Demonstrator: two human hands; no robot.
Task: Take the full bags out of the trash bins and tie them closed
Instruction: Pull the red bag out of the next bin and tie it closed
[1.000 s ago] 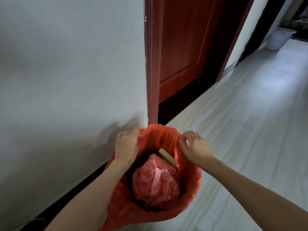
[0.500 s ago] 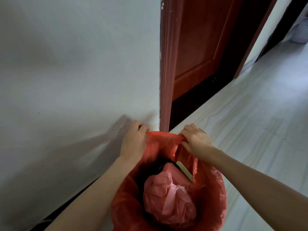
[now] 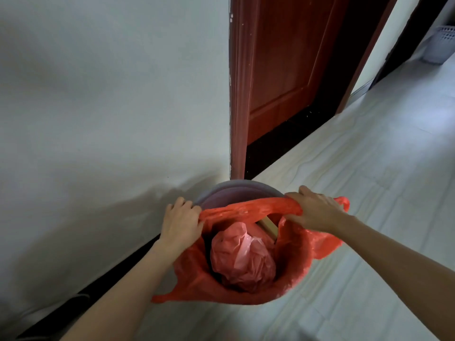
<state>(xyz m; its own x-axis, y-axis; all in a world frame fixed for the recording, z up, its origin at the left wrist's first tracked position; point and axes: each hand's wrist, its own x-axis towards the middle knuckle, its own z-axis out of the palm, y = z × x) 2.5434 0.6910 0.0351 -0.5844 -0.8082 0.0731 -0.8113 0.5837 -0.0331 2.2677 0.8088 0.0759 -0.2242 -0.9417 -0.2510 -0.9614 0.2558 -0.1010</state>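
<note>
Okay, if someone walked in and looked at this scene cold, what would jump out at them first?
The bright red trash bag low in the middle, its far edge stretched into a band between the left hand and right hand, both gripping it. Inside sits a crumpled pink plastic bundle with a tan stick-like piece behind it. Just beyond, the grey bin rim shows bare, against the white wall beside a reddish-brown door.

No text, label, brand, number or sign can be read anywhere in the head view
</note>
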